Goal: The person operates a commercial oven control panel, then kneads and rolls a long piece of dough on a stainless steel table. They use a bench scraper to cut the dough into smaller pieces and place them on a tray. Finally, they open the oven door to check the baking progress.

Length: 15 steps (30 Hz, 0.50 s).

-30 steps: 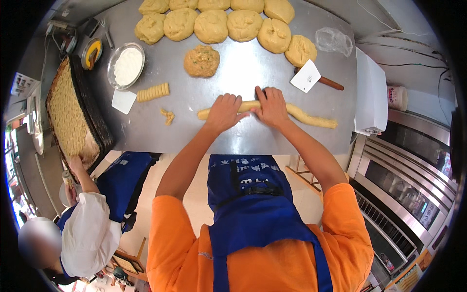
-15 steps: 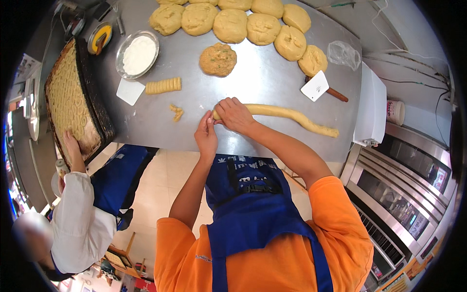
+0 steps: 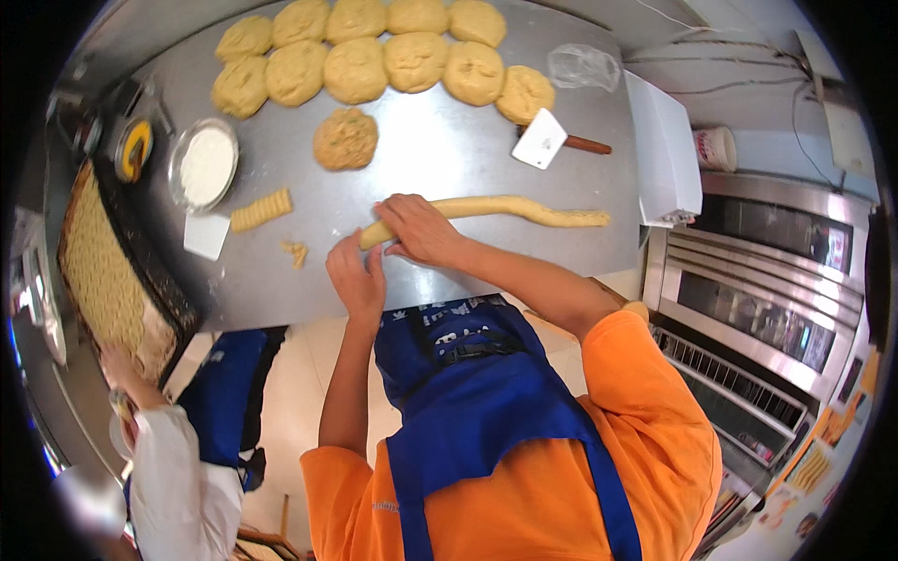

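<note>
A long pale dough rope lies across the steel table, running from its middle out to the right. My right hand rests palm down over the rope near its left end, fingers curled on it. Just below and to the left, my left hand touches the tip of that end with its fingertips. Both forearms come up from my orange sleeves and blue apron.
Several dough rounds line the table's back; one flatter round sits alone. A flour bowl, ridged dough piece, white scraper, white box. Tray of shaped pieces at left with a co-worker's hand. Oven at right.
Both hands have slid left along the rope, from its middle to its left end, and drawn close together. The rope looks longer and thinner.
</note>
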{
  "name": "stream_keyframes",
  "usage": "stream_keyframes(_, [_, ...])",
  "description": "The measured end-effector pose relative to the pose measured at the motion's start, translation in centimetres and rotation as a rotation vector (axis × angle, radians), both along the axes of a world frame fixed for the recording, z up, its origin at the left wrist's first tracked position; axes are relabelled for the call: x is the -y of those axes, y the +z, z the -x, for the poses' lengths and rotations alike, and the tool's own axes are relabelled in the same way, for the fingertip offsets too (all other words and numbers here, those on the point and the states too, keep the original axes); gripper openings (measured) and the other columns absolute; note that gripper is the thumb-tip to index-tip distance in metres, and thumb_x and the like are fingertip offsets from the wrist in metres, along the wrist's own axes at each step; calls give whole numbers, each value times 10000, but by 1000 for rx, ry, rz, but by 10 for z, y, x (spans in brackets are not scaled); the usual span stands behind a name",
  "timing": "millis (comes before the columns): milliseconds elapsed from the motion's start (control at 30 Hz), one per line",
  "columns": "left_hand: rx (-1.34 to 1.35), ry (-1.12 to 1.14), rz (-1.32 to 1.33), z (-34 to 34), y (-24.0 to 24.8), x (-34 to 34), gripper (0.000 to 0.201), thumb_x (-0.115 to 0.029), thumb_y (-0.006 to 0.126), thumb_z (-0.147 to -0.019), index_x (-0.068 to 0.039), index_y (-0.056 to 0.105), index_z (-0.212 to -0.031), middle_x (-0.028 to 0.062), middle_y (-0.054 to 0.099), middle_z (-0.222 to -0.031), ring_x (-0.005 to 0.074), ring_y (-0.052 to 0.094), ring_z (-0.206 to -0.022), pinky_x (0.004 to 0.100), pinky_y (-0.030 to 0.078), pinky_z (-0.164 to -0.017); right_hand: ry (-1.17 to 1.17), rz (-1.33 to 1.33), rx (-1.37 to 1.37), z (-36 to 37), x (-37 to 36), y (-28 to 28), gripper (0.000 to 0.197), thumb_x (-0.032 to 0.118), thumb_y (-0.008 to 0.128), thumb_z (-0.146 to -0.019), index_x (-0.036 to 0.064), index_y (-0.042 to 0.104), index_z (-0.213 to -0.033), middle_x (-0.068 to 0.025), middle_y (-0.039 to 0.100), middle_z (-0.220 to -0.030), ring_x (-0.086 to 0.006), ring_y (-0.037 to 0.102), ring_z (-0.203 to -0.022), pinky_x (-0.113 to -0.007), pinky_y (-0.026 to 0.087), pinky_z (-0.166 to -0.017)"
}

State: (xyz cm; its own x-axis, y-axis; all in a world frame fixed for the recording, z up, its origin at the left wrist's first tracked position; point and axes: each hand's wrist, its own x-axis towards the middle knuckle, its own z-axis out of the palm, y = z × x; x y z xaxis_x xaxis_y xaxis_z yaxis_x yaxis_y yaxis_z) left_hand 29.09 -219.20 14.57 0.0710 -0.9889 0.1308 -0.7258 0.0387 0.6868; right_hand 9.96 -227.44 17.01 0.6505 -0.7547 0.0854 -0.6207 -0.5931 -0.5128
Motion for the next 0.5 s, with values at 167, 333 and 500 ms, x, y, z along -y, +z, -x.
stream_keyframes(167, [320,-429,162,78,7,37,786,-432,826,-883,7,572,-1483,243,601,-1425,422,555,-1332,580,408,-1164,-538,168,-226,103,-55,-11,778,351,822,-891,-30,516,-1497,-234,565,-1436,-429,506,-1391,-573,351,-1216])
stream_keyframes(333, [599,-624,47,143,-16,89,899,-631,731,-898,1,566,-1515,201,602,-1351,361,562,-1265,512,431,-1114,-516,109,-288,161,-53,-24,749,375,764,-950,-8,495,-1535,-239,540,-1477,-419,468,-1437,-582,292,-1266])
stream_keyframes(500, [592,-677,-69,147,-10,90,914,-595,742,-908,27,522,-1541,221,586,-1371,380,527,-1307,543,383,-1148,-499,101,-154,179,-58,-2,734,395,755,-949,-11,510,-1509,-250,542,-1484,-436,480,-1435,-569,328,-1254])
